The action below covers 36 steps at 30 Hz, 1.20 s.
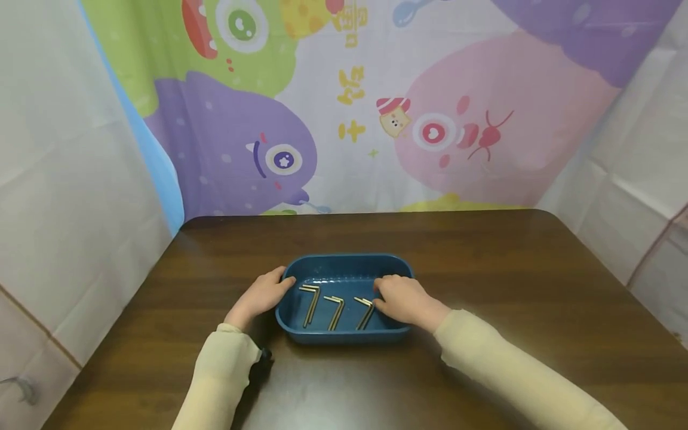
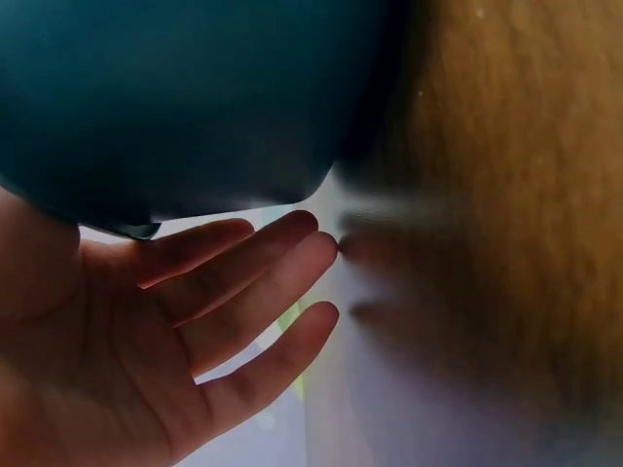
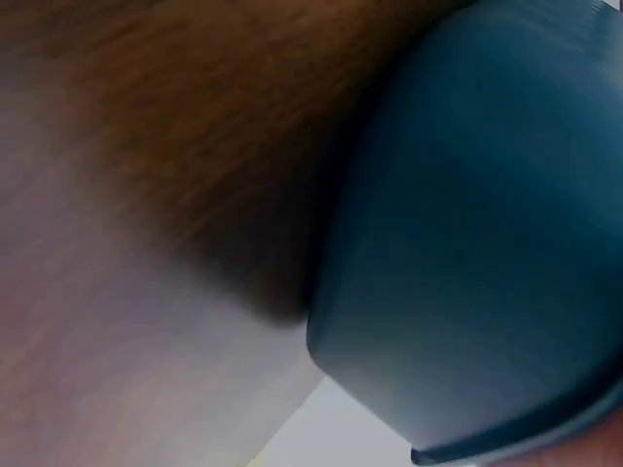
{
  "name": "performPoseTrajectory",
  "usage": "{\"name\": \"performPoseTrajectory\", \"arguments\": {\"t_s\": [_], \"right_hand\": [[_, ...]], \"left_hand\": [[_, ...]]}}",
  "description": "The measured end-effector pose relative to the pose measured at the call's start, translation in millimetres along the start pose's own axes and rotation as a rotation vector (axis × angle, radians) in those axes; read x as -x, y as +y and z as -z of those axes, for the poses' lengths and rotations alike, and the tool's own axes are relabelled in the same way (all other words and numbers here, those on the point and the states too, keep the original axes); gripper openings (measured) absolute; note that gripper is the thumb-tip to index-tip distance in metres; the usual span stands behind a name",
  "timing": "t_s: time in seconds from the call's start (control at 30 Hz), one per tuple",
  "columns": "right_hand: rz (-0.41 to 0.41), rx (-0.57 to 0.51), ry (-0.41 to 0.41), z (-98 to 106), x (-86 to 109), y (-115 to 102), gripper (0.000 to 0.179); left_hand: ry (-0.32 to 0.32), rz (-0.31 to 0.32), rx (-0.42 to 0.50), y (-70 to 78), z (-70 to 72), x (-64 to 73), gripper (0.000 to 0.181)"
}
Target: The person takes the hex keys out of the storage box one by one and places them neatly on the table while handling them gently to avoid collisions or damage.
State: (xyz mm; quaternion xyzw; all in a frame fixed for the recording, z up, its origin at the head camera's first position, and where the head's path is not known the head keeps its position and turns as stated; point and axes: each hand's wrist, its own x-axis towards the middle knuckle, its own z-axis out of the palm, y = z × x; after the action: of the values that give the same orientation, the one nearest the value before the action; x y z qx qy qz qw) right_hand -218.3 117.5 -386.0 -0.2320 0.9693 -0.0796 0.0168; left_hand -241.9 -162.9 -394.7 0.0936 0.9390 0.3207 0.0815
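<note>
A blue oblong tray (image 1: 344, 338) stands on the table. Inside lie brass-coloured L-shaped hex keys in three small groups: left hex keys (image 1: 312, 307), middle hex keys (image 1: 336, 315) and right hex keys (image 1: 365, 315). My left hand (image 1: 264, 294) holds the tray's left end, thumb over the rim. In the left wrist view its fingers (image 2: 258, 306) extend beneath the outer wall. My right hand (image 1: 404, 298) reaches over the right rim, its fingertips right at the bend of the right hex keys. The right wrist view shows mostly the tray's outer wall (image 3: 467, 253), hiding the fingertips.
The brown wooden table (image 1: 484, 257) has rounded far corners. Behind it hangs a cartoon-printed curtain (image 1: 355, 173). White sheeting (image 1: 70, 161) covers the left side, and more white sheeting (image 1: 634, 155) the right. A small black object (image 1: 266, 356) shows at the left cuff.
</note>
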Motion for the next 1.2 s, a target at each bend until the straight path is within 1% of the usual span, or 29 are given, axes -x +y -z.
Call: {"name": "performPoseTrajectory", "arguments": {"t_s": [0.07,0.17,0.3,0.37,0.57,0.8,0.93,1.03,1.2], "right_hand": [[-0.009,0.007,-0.018,-1.9,-1.4,-2.1,0.024],[-0.018,-0.017,-0.032,-4.2,-3.6,-4.3,0.022],[-0.013,-0.053,-0.051,-7.7,-5.3,-6.4,0.021],[-0.003,-0.054,-0.052,-9.7,-5.7,-7.2,0.02],[0.015,-0.038,-0.035,-11.6,-7.0,-8.9,0.021],[0.013,-0.049,-0.032,-13.3,-6.9,-9.2,0.01],[0.0,-0.045,-0.013,-12.8,-7.3,-9.1,0.007],[-0.012,-0.056,0.0,-12.0,-7.3,-8.7,0.008],[-0.021,-0.053,0.007,-11.0,-7.9,-8.1,0.015]], "left_hand": [[0.009,0.002,0.011,-0.7,-2.1,0.4,0.033],[0.02,-0.003,0.022,-0.6,-3.5,0.6,0.033],[0.021,0.007,0.043,-0.9,-4.8,2.3,0.04],[0.017,0.02,0.054,-1.9,-5.6,3.6,0.044],[-0.009,0.028,0.075,-5.1,-6.3,5.0,0.047],[-0.014,0.031,0.083,-3.7,-6.9,5.7,0.047],[-0.01,0.035,0.09,-3.7,-7.1,5.0,0.045],[-0.01,0.034,0.098,-3.1,-6.9,4.5,0.044],[-0.029,0.039,0.111,-3.5,-6.3,3.8,0.045]]}}
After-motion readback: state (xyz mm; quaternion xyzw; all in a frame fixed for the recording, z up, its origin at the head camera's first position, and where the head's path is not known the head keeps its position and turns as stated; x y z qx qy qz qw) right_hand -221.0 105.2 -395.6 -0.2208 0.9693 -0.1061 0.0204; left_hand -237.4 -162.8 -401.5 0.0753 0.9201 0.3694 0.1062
